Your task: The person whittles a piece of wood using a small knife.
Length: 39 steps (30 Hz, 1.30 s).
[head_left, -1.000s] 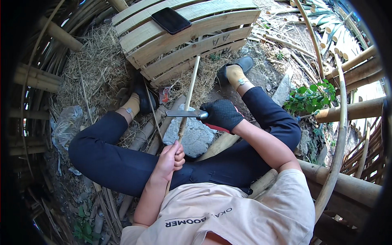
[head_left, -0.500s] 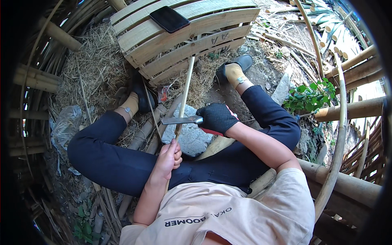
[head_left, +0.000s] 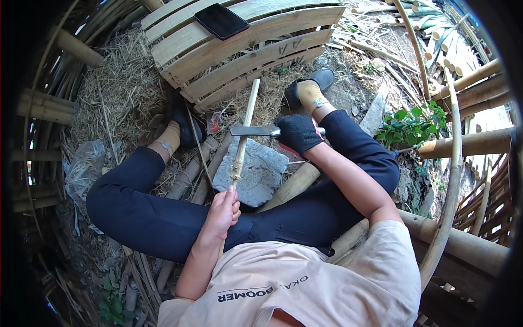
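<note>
My bare left hand (head_left: 222, 210) is closed around the near end of a pale bamboo stick (head_left: 243, 144). The stick points away from me and has a rough node a little beyond my fingers. My right hand (head_left: 298, 135), in a black and red glove, grips the metal handle of a knife (head_left: 251, 131) with a flat, square-ended blade. That blade lies crosswise over the stick, about midway along its length. Under the stick sits a grey stone block (head_left: 256, 174) between my legs; whether the stick touches it I cannot tell.
Ahead stands a slatted wooden crate (head_left: 239, 57) with a black phone (head_left: 222, 21) on top. Bamboo poles (head_left: 466, 242) run along the right, near a leafy green plant (head_left: 411, 125). Straw covers the ground at left, beside a clear plastic bag (head_left: 86, 166). Cut bamboo (head_left: 447, 43) lies far right.
My right hand has moved the knife away from me along the stick, from near the node to about its middle. The left hand keeps its hold.
</note>
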{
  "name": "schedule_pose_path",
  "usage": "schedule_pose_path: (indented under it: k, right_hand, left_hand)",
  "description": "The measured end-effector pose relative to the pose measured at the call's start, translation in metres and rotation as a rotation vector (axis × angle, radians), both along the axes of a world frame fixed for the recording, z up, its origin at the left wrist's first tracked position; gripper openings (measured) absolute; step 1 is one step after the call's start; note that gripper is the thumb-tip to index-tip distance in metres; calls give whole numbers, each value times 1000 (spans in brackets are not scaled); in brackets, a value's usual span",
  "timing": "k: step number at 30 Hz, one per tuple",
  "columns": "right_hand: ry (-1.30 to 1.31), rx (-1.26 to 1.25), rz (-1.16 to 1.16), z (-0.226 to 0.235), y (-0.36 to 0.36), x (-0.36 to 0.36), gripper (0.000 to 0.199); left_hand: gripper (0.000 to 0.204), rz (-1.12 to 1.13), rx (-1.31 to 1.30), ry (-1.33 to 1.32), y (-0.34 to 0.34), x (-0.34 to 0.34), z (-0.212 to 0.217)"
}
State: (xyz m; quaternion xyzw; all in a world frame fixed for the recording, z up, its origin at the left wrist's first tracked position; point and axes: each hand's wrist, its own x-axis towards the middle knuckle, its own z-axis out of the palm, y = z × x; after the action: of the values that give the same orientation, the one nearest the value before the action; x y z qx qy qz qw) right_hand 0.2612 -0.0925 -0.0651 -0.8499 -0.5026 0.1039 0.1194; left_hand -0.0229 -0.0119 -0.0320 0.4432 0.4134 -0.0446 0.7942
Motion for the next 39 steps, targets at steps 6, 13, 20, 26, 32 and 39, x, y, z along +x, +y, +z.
schedule_pose_path:
  k: [6, 13, 20, 26, 32, 39]
  right_hand:
    - [210, -11, 0, 5, -4, -16, 22]
    - [352, -92, 184, 32, -7, -53, 25]
    - [233, -119, 167, 19, -5, -49, 21]
    - [92, -65, 16, -9, 5, -4, 17]
    - [81, -38, -18, -16, 11, -3, 17]
    - [57, -25, -10, -24, 16, 2, 16]
  left_hand:
    - [37, 28, -23, 7, 1, 0, 3]
    - [37, 8, 25, 30, 0, 4, 4]
    - [37, 10, 191, 37, -6, -1, -7]
    - [37, -20, 287, 27, -7, -2, -16]
    - [36, 1, 238, 14, -6, 0, -10]
    - [35, 22, 196, 27, -3, -1, -9]
